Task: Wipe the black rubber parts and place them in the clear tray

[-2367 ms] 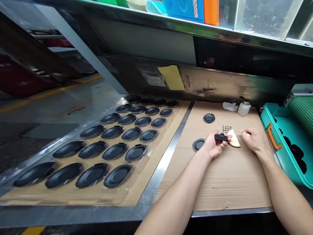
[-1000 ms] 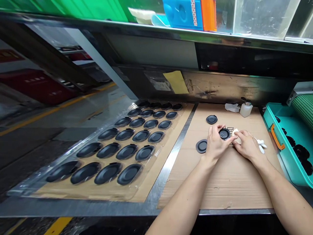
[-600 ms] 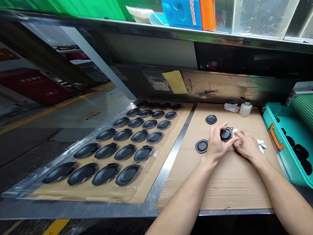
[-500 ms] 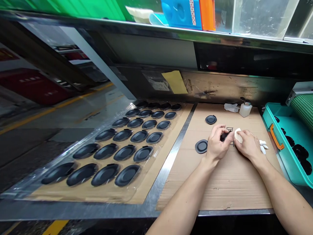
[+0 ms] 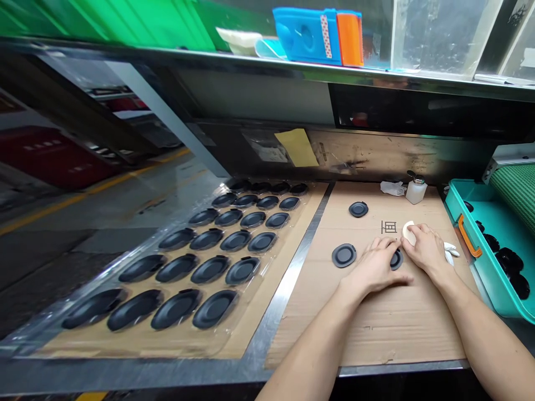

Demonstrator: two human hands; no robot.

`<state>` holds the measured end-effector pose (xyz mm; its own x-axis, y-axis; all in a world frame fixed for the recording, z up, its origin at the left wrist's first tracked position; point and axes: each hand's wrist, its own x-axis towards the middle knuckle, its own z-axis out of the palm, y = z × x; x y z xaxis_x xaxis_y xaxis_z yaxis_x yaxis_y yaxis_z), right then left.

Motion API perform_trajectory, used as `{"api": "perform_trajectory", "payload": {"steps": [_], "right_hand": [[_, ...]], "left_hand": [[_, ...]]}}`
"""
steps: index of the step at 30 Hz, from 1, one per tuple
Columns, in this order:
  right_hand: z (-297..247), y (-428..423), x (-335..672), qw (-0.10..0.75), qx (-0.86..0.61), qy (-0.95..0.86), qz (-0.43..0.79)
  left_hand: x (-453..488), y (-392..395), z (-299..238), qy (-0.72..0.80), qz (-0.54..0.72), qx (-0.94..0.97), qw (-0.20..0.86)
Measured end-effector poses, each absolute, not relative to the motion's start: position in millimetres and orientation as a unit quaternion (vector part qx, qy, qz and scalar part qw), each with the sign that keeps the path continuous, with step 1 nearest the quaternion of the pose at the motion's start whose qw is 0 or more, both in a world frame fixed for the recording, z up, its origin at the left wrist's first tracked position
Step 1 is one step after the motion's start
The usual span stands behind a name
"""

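My left hand (image 5: pixel 378 264) is low over the cardboard, fingers stretched and thumb spread apart. A small black oval part (image 5: pixel 397 259) shows between its forefinger and thumb, seemingly flat on the cardboard; the fingers hide its left side. My right hand (image 5: pixel 424 245) pinches a white pad (image 5: pixel 408 233), whose curved upper edge sticks out above the fingers. Left of my hands lies a flat black oval piece (image 5: pixel 344 255) with a raised rim. Farther back is a similar oval piece (image 5: pixel 358 209). Several small white pieces (image 5: pixel 450 250) lie just right of my right hand.
A clear plastic tray (image 5: pixel 228 342) with rows of black oval pieces covers the left side. At right stands a teal bin (image 5: pixel 493 287) with an orange handle and glossy black parts. A pump bottle (image 5: pixel 416 190) and crumpled white tissue (image 5: pixel 392 188) are behind. A shelf (image 5: pixel 251 60) hangs overhead.
My left hand has come down and nearer, turning over and spreading its fingers; the black part it held is now low at the cardboard. My right hand keeps the white pad.
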<state>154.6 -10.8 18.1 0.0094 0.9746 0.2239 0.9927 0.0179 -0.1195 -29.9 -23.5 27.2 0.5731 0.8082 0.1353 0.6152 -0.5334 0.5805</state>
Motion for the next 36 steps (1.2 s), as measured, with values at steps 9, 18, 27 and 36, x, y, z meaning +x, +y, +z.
{"api": "perform_trajectory", "payload": {"steps": [9, 18, 27, 36], "right_hand": [[17, -13, 153, 0.132, -0.698, -0.703, -0.032], [14, -14, 150, 0.138, -0.694, -0.707, -0.014], [21, -15, 146, 0.145, -0.693, -0.705, 0.027], [13, -11, 142, 0.186, -0.688, -0.699, 0.062]], "left_hand": [[-40, -7, 17, 0.413, 0.323, 0.820, 0.230], [-79, 115, 36, 0.601, 0.208, 0.764, 0.109], [-76, 150, 27, 0.541, 0.054, 0.835, 0.083], [-87, 164, 37, 0.518, 0.008, 0.855, 0.030]]}}
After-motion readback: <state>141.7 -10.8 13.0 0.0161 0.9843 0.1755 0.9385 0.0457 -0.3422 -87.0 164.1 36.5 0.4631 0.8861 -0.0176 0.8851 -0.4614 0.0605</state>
